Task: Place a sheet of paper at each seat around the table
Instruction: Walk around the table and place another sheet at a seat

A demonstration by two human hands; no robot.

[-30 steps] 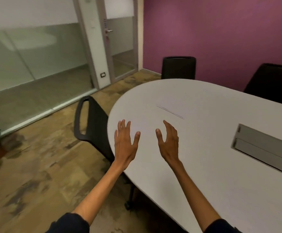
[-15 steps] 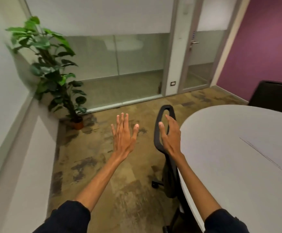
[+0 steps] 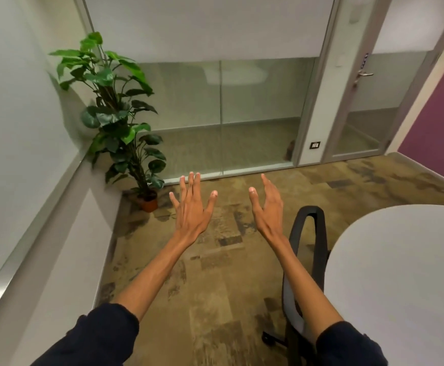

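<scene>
Looking through the head camera, I see my left hand (image 3: 190, 210) and right hand (image 3: 267, 207) stretched out empty, fingers spread, over the mottled brown carpet (image 3: 215, 299). Taking the white table (image 3: 400, 273) as landmark: a black chair (image 3: 309, 249) stands just left of its rounded end, a potted plant (image 3: 117, 117) well to its left in the corner, the glass wall (image 3: 223, 114) beyond. I see no paper on the table's visible part.

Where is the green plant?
In the head view, the leafy green plant in a terracotta pot stands on the floor at left, in the corner between the white wall and the glass partition.
</scene>
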